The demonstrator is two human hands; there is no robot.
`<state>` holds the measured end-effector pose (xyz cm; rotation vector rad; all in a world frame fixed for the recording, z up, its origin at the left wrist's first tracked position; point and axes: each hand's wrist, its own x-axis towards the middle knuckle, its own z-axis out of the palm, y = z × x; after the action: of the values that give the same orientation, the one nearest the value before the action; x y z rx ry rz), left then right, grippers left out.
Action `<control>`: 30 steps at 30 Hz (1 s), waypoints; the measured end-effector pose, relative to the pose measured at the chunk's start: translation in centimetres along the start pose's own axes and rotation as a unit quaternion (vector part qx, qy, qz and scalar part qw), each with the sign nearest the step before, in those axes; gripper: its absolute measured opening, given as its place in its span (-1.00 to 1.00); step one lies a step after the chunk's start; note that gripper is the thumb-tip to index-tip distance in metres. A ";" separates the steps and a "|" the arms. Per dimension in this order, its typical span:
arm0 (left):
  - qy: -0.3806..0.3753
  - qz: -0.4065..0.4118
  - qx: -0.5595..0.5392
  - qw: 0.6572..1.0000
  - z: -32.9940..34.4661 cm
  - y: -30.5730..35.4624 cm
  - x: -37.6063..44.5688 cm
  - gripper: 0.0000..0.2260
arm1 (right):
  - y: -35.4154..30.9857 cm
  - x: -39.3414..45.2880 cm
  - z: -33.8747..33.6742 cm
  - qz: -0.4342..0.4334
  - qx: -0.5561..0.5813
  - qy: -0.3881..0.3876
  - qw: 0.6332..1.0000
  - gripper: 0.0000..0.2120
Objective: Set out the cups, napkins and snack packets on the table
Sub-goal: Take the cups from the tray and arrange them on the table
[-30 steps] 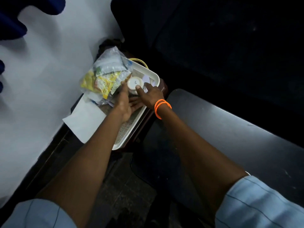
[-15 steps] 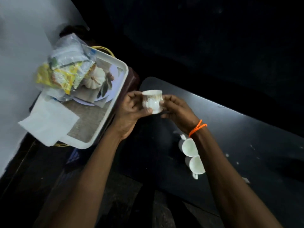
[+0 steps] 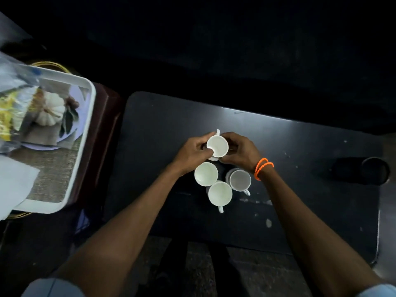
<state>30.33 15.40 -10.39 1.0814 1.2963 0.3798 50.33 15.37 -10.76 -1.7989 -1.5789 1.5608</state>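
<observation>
A small white cup [image 3: 217, 146] is upright over the dark table [image 3: 300, 189], held between my left hand [image 3: 192, 152] and my right hand [image 3: 240, 152]; my left thumb lies over its rim. Just in front of it three more white cups stand on the table in a cluster: one at the left [image 3: 206, 174], one at the front [image 3: 220, 194], one at the right [image 3: 240, 180]. A clear bag of snack packets [image 3: 12, 108] and a white napkin [image 3: 12, 185] lie on the white tray [image 3: 85, 133] at the far left.
The tray rests on a dark red stand [image 3: 102, 133] beside the table's left end. A dark cylindrical object [image 3: 364, 170] lies on its side at the table's right end. Beyond the table all is dark.
Both hands carried the cup from the tray to the table, above the other cups. The view swung right, away from the tray.
</observation>
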 end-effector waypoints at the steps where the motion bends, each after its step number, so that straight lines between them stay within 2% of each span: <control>1: 0.000 -0.002 0.014 1.000 0.3 -0.1 0.0 -0.37 | 0.4 -0.2 0.1 -0.004 -0.005 0.007 1.000 -0.40; 7: 0.055 0.000 0.060 0.997 1.3 -0.7 -0.1 -0.49 | 1.4 -1.0 0.9 -0.046 -0.070 0.045 0.996 -0.39; 14: 0.062 0.017 0.083 0.994 1.2 -0.9 -0.4 -0.64 | 1.6 -1.3 1.7 -0.047 -0.111 0.043 0.992 -0.41; 17: 0.070 0.017 0.095 0.993 1.3 -1.2 -0.7 -0.64 | 1.7 -1.9 1.5 -0.035 -0.104 0.059 0.992 -0.41; 20: 0.149 0.032 0.104 0.983 1.9 -1.4 -1.6 -0.63 | 2.1 -3.3 0.5 0.013 -0.062 0.140 0.988 -0.48; 23: 0.292 0.071 0.097 0.949 3.2 -1.6 -3.8 -0.72 | 2.9 -5.2 -0.3 0.045 -0.032 0.204 0.977 -0.56; 26: 0.359 0.092 0.085 0.925 5.9 -1.8 -6.6 -0.76 | 3.7 -7.5 -0.3 0.058 -0.051 0.171 0.982 -0.57; 30: 0.330 0.097 0.050 0.937 10.5 -2.2 -9.0 -0.77 | 5.0 -10.1 0.3 0.015 -0.097 0.080 0.992 -0.41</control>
<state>36.38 3.06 -8.04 1.2235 1.8162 0.8892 54.58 5.03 -9.50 -2.0008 -1.6821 1.2767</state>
